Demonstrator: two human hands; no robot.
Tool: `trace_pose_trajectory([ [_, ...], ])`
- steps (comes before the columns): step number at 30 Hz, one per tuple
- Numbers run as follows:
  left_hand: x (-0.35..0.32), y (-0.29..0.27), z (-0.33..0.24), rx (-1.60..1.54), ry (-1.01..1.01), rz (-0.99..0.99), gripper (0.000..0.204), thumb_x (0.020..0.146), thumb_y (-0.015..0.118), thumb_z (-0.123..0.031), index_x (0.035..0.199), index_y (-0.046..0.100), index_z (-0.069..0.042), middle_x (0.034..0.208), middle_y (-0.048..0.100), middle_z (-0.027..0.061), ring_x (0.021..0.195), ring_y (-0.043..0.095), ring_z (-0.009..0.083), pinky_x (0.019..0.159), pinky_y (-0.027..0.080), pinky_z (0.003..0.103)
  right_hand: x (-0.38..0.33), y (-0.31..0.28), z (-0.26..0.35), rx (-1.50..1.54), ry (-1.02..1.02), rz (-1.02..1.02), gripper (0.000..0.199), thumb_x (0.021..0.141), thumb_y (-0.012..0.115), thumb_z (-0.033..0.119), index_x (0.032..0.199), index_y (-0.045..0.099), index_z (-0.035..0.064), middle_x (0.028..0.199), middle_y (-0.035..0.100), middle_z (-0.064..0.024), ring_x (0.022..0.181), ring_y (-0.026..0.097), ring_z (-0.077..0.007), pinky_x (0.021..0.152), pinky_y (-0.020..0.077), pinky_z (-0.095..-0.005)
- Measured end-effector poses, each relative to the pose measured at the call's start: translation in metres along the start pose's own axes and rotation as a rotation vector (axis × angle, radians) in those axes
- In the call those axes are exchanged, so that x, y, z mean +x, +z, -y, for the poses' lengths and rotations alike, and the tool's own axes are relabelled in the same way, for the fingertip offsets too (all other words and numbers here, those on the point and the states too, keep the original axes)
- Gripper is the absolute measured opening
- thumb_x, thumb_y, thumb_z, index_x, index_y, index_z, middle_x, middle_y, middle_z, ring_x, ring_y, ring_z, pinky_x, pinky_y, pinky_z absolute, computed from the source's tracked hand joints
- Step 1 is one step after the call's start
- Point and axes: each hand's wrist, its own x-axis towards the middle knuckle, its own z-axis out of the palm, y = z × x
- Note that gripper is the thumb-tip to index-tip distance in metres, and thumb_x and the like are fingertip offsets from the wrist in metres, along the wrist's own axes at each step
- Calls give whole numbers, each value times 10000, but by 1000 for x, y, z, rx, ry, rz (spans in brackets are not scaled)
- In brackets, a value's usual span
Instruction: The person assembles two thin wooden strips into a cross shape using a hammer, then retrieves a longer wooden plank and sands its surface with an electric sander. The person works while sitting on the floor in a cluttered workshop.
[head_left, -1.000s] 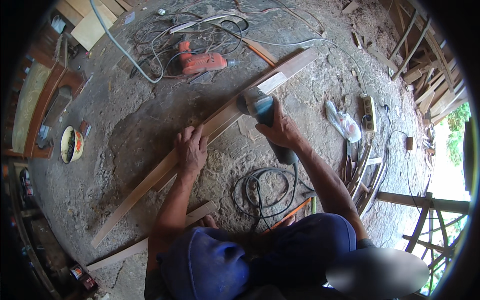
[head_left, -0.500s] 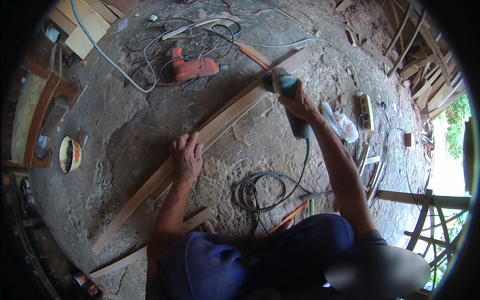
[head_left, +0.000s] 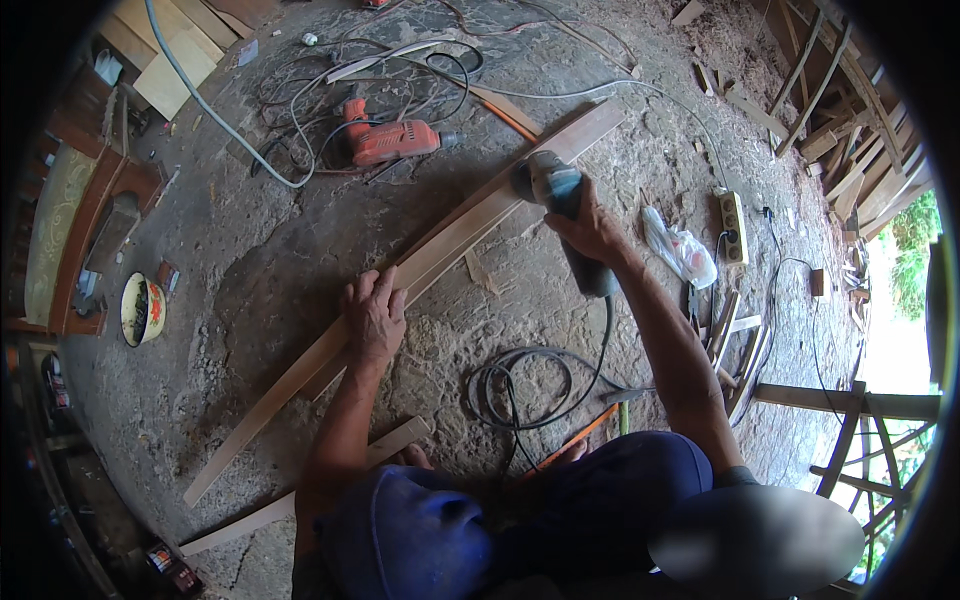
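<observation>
A long wooden plank (head_left: 460, 232) lies slantwise over another piece of wood on the rough floor. My left hand (head_left: 374, 318) grips the plank near its middle, fingers over its top and edge. Farther along, to the right, my right hand (head_left: 590, 228) is wrapped round the body of a teal and dark angle grinder (head_left: 585, 262). The grinder's head (head_left: 545, 178) is at the plank's upper surface, tilted over it; its disc is partly hidden, and I cannot tell whether it touches. A cord runs from the grinder into loose coils (head_left: 515, 385) before me.
Beyond the plank lies a red power drill (head_left: 395, 140) among tangled cables. To the right are a plastic bag (head_left: 682, 250), a power strip (head_left: 733, 225) and wood offcuts. An enamel bowl (head_left: 155, 310) stands at left. Another strip of wood (head_left: 395, 440) lies near my feet.
My right hand has drawn the grinder a little nearer and to the left along the plank. My left hand stays where it was on the wood.
</observation>
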Motion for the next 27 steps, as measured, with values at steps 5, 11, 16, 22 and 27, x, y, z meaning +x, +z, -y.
trace_pose_trajectory([
  [5, 1, -3, -1, -17, -3, -3, 401, 965, 680, -295, 1342, 655, -163, 1231, 601, 90, 1117, 557, 358, 981, 443, 515, 24, -11, -9, -14, 35, -39, 987, 856, 764, 467, 1511, 222, -35, 1119, 689, -334, 1062, 691, -484, 900, 540, -509],
  [11, 1, -2, -1, -27, -37, 21, 401, 963, 684, -304, 1337, 661, -158, 1248, 608, 90, 1128, 560, 352, 992, 446, 498, -6, 26, 21, 35, -14, 74, 1094, 865, 756, 454, 1585, 98, -41, 1183, 663, -359, 1099, 675, -502, 935, 541, -508],
  [16, 1, -3, -2, -9, -24, 5, 405, 956, 694, -291, 1336, 661, -156, 1219, 606, 94, 1109, 565, 348, 980, 451, 489, -26, 41, 64, -18, -55, 216, 1116, 878, 731, 445, 1596, 28, -43, 1128, 674, -373, 1023, 697, -508, 897, 561, -524],
  [22, 1, -7, -6, -11, 15, -33, 399, 945, 702, -254, 1327, 663, -145, 1177, 606, 94, 1071, 565, 346, 944, 459, 485, -46, 69, 94, -32, -203, 299, 1136, 868, 742, 423, 1602, 19, -56, 1142, 667, -379, 1079, 679, -507, 971, 530, -506],
  [27, 0, -4, -5, 12, 2, -36, 388, 951, 696, -278, 1319, 669, -158, 1170, 611, 93, 1058, 570, 359, 940, 454, 503, -37, 48, 63, 3, -74, 206, 1126, 876, 751, 431, 1614, 17, 0, 1208, 645, -370, 1096, 674, -514, 924, 554, -520],
])
